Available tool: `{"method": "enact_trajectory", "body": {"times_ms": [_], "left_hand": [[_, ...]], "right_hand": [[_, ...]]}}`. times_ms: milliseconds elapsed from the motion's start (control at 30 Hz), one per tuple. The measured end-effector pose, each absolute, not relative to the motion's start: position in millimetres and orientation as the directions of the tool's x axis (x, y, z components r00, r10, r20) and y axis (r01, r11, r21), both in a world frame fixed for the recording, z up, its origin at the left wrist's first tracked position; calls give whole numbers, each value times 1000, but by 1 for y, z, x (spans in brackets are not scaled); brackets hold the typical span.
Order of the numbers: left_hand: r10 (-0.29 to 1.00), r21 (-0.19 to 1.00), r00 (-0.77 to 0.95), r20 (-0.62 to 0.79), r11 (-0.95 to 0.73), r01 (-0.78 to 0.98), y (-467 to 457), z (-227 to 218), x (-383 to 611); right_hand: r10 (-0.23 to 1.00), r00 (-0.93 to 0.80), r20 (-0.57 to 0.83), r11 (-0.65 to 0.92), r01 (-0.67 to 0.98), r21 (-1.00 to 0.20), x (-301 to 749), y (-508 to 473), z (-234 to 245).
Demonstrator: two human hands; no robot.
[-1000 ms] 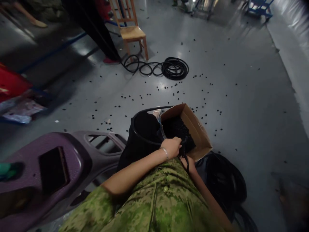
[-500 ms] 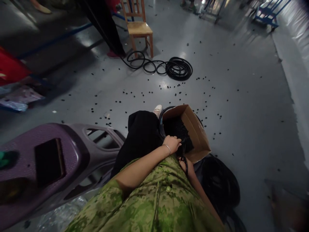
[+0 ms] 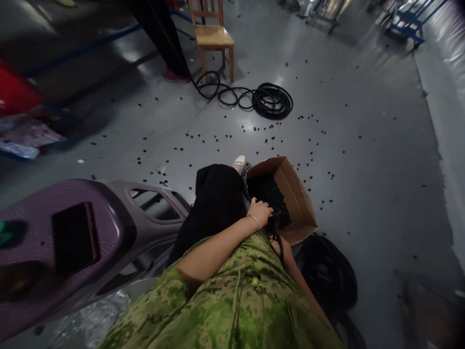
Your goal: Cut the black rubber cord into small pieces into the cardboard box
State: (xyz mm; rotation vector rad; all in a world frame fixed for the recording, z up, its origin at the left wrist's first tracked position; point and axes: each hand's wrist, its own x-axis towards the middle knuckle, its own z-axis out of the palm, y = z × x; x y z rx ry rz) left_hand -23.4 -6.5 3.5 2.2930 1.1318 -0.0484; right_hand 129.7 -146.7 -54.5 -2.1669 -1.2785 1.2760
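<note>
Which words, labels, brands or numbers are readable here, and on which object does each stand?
None can be read.
The cardboard box by the left hand shows plain brown walls.
The dark screen on the purple seat is blank.
The red thing at far left is too blurred to tell.

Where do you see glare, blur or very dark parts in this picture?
Head view: lamp glare on the floor beside the hose coil; edges smeared and bent by the wide lens; inside the box, by the left hand, too dark to read.
</note>
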Motion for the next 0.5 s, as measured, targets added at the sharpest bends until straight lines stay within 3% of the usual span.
{"method": "enact_trajectory", "body": {"times_ms": [267,500], "left_hand": [[684,428,666,-298,-528,734,-7,5,-21],[668,308,705,-241,-636,708,-11,5,-16]], "right_hand": [[841,199,-504,-504,627,-594,131,-147,-54],[879,177,-442,-428,701,-571,132,-151,-55]]}}
